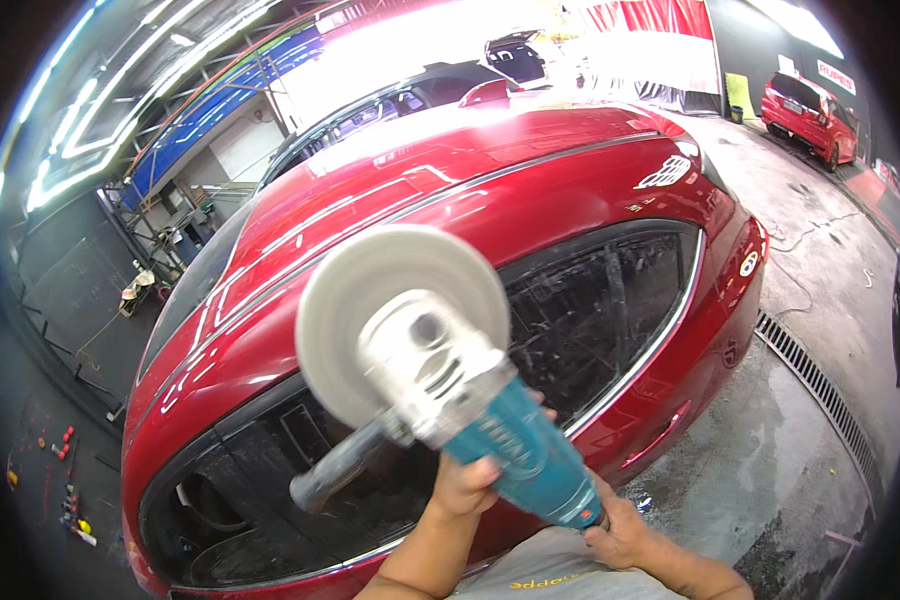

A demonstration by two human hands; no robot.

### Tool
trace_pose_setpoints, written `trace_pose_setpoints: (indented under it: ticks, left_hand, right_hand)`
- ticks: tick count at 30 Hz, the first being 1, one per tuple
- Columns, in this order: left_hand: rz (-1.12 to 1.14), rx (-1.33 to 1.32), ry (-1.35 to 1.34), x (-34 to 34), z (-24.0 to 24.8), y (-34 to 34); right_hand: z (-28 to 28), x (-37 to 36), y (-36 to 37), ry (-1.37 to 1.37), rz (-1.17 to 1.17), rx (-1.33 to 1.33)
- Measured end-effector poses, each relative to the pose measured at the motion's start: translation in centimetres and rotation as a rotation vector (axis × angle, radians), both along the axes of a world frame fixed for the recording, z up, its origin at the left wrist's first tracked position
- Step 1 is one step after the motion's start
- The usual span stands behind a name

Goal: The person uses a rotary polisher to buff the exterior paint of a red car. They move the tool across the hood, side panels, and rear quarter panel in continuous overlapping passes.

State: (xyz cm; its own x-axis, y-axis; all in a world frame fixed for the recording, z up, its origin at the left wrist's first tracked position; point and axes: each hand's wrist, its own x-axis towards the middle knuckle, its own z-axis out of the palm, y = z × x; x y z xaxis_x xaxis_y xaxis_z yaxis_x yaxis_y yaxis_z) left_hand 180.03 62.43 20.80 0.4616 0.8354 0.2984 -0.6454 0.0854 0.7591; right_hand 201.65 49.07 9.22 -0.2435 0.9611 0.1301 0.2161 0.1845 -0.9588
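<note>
A teal and silver rotary polisher is raised in front of me over the side of a red car. Its round, pale grey pad faces the car, slightly blurred. My left hand is closed around the middle of the polisher's body, thumb on the near side. At the rear end of the tool, my right hand wraps around the grip. A dark side handle sticks out to the left with no hand on it. Whether the pad touches the roof edge, I cannot tell.
Dark side windows with chrome trim lie below the tool. On the right, a metal floor drain and a cable run along the wet floor. Another red car stands far right, and a dark car is parked behind.
</note>
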Motion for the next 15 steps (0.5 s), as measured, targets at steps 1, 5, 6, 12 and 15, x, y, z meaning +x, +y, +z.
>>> trace_pose_setpoints:
  ticks: [1,5,6,12,15]
  left_hand:
    - [-0.049,-0.001,0.034,2.1,-0.1,1.0]
    - [-0.175,-0.044,0.199,11.1,0.4,4.3]
    - [-0.196,-0.016,0.218,13.2,1.1,4.8]
    - [-0.262,-0.007,0.23,18.3,1.3,5.8]
    - [-0.235,-0.005,0.233,15.6,0.6,5.1]
  right_hand:
    - [-0.5,0.8,-0.3,0.071,-0.072,-0.007]
    - [-1.4,4.2,-1.2,0.25,-0.333,-0.071]
    - [-1.8,5.1,-1.2,0.284,-0.378,-0.079]
    - [-6.7,9.3,-1.9,0.187,-0.535,-0.073]
    - [-3.8,7.8,-1.8,0.199,-0.431,-0.066]
